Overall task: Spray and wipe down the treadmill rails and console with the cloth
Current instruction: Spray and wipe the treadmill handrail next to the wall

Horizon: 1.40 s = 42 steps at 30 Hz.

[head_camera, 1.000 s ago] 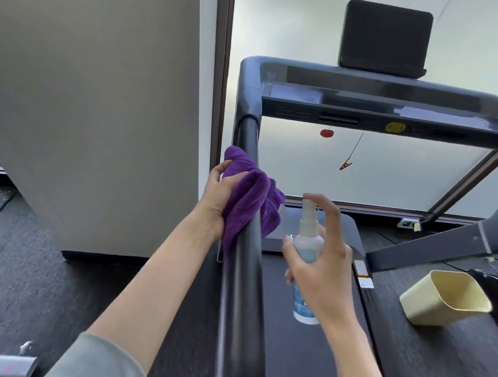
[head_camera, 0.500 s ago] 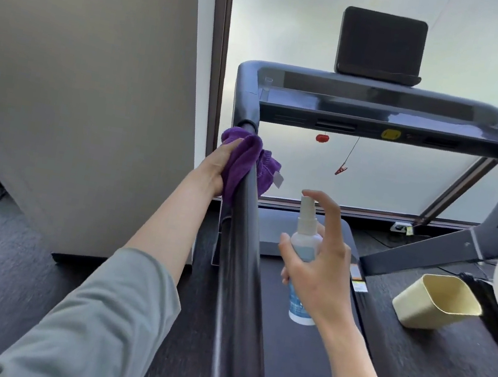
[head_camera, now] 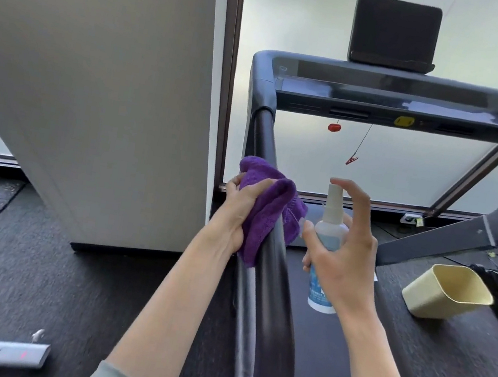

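Observation:
The treadmill's left rail (head_camera: 270, 315), a dark glossy bar, runs from the bottom centre up to the grey console (head_camera: 386, 92). My left hand (head_camera: 235, 215) grips a purple cloth (head_camera: 273, 211) wrapped over the rail about halfway along it. Just right of the rail, my right hand (head_camera: 344, 255) holds a small white spray bottle (head_camera: 328, 233) upright, index finger raised over the nozzle. The right rail (head_camera: 448, 239) slants at the right.
A dark tablet (head_camera: 395, 32) stands on the console top; a red safety key (head_camera: 334, 127) and clip hang below it. A cream bin (head_camera: 445, 297) lies tipped on the dark floor at right. A white panel (head_camera: 95, 82) stands left of the rail.
My left hand slid the cloth up the rail toward the console, then back down to mid-rail. My right hand kept the bottle in nearly the same spot.

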Each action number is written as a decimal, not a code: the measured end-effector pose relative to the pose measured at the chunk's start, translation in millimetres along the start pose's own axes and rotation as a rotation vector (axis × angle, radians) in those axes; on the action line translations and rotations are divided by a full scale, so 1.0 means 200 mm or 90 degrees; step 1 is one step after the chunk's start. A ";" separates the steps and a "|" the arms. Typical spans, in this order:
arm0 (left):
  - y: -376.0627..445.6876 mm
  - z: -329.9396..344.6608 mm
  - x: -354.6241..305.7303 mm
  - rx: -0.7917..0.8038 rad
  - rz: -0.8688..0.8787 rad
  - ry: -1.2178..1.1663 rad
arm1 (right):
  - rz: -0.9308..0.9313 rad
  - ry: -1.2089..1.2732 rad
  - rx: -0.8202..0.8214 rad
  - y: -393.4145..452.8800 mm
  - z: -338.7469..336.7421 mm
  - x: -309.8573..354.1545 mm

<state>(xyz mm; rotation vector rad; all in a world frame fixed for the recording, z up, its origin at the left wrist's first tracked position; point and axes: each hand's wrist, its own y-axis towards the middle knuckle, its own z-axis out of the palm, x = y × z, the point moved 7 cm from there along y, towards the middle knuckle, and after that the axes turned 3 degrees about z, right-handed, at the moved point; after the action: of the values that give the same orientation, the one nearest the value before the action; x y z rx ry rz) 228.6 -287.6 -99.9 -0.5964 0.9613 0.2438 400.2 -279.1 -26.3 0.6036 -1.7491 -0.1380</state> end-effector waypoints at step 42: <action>0.48 0.11 -0.37 -0.113 0.146 0.480 | 0.048 -0.005 -0.004 0.05 0.00 -0.11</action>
<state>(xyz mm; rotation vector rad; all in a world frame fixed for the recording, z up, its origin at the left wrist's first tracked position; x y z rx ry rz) 160.2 -192.2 -64.3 -0.7586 1.7541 0.3181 401.0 -259.3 -42.0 0.5329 -1.7758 -0.0928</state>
